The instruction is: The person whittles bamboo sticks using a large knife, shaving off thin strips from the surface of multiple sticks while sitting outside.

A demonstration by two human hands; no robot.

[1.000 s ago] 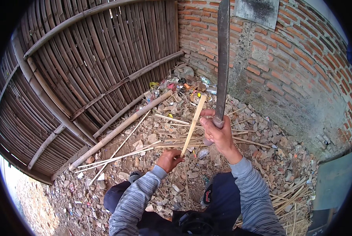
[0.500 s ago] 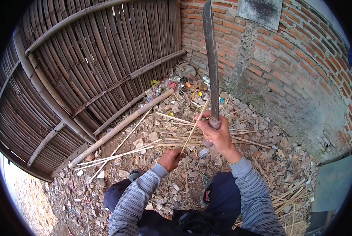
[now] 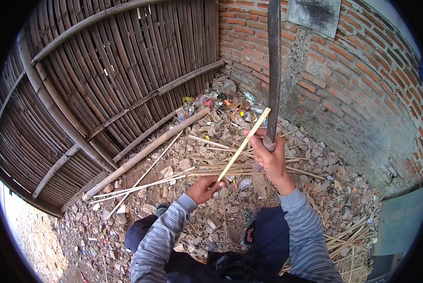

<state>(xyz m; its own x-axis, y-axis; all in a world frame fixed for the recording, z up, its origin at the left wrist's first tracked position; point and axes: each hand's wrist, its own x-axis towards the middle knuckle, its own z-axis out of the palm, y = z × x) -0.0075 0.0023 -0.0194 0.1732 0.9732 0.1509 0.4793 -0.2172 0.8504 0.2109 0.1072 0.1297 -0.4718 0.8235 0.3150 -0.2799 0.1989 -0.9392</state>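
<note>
Left hand [image 3: 202,189], lower centre of frame: closed, pinching the lower end of a pale strip [image 3: 242,147], which slants across the centre. Right hand [image 3: 272,160], right of centre: curled around the handle of a long knife [image 3: 274,70], blade upright; fingertips at the strip. Beyond: pole [image 3: 148,153], left of centre; brick wall [image 3: 348,94], upper right.

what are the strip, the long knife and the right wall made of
Strip: probably split bamboo, smooth, given its flat yellowish face. Long knife: likely a steel blade, dark and dull; handle perhaps wood, brownish, mostly covered by the right hand. Right wall: rough orange brick in grey mortar, with cement-like patches.
</note>
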